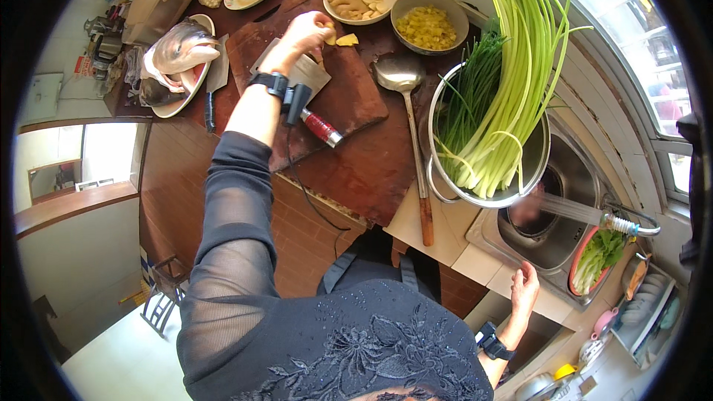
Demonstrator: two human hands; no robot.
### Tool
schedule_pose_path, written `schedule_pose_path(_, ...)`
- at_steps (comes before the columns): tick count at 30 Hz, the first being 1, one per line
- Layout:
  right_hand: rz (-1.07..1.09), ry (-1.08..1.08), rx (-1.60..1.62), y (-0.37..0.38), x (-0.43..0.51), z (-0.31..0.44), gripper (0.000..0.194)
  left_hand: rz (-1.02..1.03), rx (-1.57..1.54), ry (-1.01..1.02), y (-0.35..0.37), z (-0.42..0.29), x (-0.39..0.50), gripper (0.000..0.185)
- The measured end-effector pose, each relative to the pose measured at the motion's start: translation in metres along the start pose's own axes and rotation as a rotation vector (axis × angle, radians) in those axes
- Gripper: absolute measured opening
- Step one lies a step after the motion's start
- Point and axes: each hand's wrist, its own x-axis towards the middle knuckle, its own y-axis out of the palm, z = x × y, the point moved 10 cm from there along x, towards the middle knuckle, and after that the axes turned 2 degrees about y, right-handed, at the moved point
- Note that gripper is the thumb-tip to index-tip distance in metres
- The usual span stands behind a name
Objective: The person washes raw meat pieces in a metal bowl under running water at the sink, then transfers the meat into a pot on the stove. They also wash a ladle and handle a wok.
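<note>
My left hand (307,32) pinches a yellow piece (331,34), perhaps ginger, at the far edge of the wooden cutting board (356,83). A second yellow piece (347,39) lies just to its right. Beneath my left wrist a cleaver rests on the board, its blade (313,77) partly covered by the arm and its red handle (322,128) towards me. My right hand (525,289) hangs over the counter's front edge by the sink (579,200), fingers slightly curled and holding nothing.
Water runs from the faucet (618,224) into the sink. Spring onions (518,94) overhang a metal pot (434,175). A spatula (415,139), a bowl of garlic (334,16), a bowl of yellow dice (401,42), a fish-head plate (167,113) and another knife (209,111) surround the board.
</note>
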Motion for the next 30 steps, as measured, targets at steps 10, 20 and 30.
schedule_pose_path(10,0.0,-0.033,0.017,-0.003,-0.003,0.017,0.031,0.063,0.324,0.002,0.029,-0.001,0.002,0.024)
schedule_pose_path(20,-0.031,-0.112,0.007,-0.006,0.008,0.021,0.03,0.004,-0.617,0.01,-0.03,0.033,-0.039,0.032)
schedule_pose_path(30,-0.043,-0.074,0.208,-0.038,-0.01,0.022,0.031,0.23,-0.928,0.21,0.029,-0.104,-0.125,0.036)
